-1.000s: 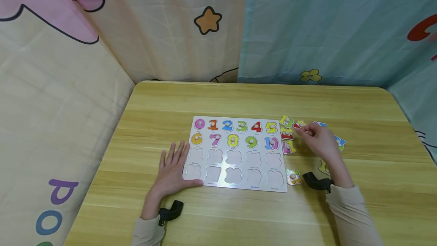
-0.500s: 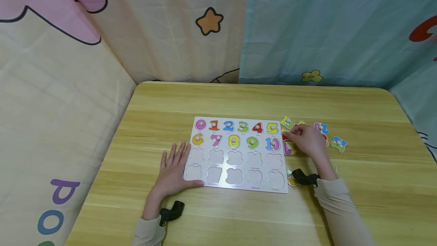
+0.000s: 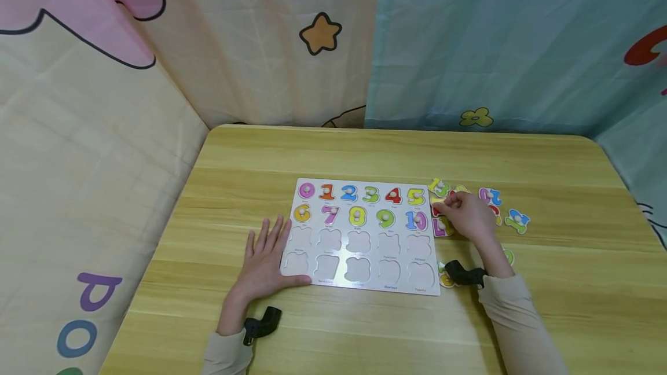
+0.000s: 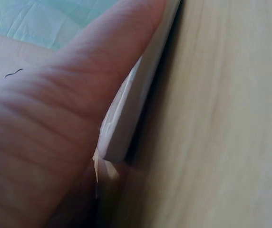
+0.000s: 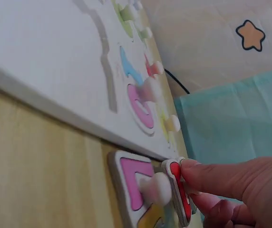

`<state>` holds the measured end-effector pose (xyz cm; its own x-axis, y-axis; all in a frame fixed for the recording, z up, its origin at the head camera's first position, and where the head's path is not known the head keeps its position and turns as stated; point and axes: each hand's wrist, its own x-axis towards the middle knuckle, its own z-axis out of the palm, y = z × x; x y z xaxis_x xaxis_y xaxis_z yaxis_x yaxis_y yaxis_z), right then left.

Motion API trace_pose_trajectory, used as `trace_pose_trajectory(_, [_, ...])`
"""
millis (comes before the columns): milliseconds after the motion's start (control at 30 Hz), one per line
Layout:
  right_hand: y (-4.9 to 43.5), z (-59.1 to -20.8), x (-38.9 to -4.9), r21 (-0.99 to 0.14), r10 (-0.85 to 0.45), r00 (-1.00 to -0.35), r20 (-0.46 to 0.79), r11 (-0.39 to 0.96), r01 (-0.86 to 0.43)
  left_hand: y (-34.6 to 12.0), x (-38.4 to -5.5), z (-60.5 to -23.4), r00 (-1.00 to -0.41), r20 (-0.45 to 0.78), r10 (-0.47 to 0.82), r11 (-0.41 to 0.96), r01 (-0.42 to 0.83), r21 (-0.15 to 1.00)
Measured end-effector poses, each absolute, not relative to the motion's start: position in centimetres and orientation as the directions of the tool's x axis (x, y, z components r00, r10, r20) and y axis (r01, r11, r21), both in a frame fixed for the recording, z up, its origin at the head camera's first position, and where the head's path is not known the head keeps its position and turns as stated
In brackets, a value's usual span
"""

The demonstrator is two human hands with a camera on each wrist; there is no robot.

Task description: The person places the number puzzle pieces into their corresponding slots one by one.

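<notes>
A white number puzzle board (image 3: 373,271) lies on the table, with knobbed numbers 0 to 10 in its two upper rows and bare recesses in its two lower rows. My left hand (image 3: 264,262) rests on its left edge, fingers straight and spread, thumb along the near edge. In the left wrist view, the thumb (image 4: 79,76) lies against the board's rim (image 4: 131,104). At the board's right side my right hand (image 3: 471,216) pinches a red-and-yellow number piece (image 5: 178,183) between thumb and finger. The piece is tilted beside a purple-and-yellow number piece (image 5: 132,183).
More loose number pieces lie right of the board: a yellow-green 13 (image 3: 439,187), a purple-blue one (image 3: 490,195), a blue-green one (image 3: 517,220) and one (image 3: 446,279) partly under the right wrist camera (image 3: 464,274). Curtains (image 3: 260,45) stand behind the table (image 3: 344,334).
My right hand has moved left from the upper loose pieces to the red-and-yellow piece by the board, and barely shifts over the last half second. The left hand stays in place.
</notes>
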<state>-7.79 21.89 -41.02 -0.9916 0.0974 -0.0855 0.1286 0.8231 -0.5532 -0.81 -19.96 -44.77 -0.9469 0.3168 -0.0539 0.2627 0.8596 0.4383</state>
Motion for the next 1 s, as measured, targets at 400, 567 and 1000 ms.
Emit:
trace_pose_trajectory(400, [13.9, -39.7, -7.6, -0.567, -0.121, -0.993, 0.0, 0.817, -0.099, -20.1, -0.9, -45.0, -0.946, -0.078, 0.315, 0.865, 0.252, 0.433])
trace_pose_trajectory(567, [8.2, -40.2, -7.3, -0.561, -0.294, -0.956, -0.023, 0.795, -0.231, -20.0, -0.9, -45.1, -0.946, -0.082, 0.315, 0.868, 0.252, 0.428])
trace_pose_trajectory(1000, [-0.5, -41.8, -6.5, -0.495, -0.493, -0.87, -0.007, 0.758, -0.426, -19.4, -0.8, -44.9, -0.94, -0.014, 0.341, 0.849, 0.301, 0.434])
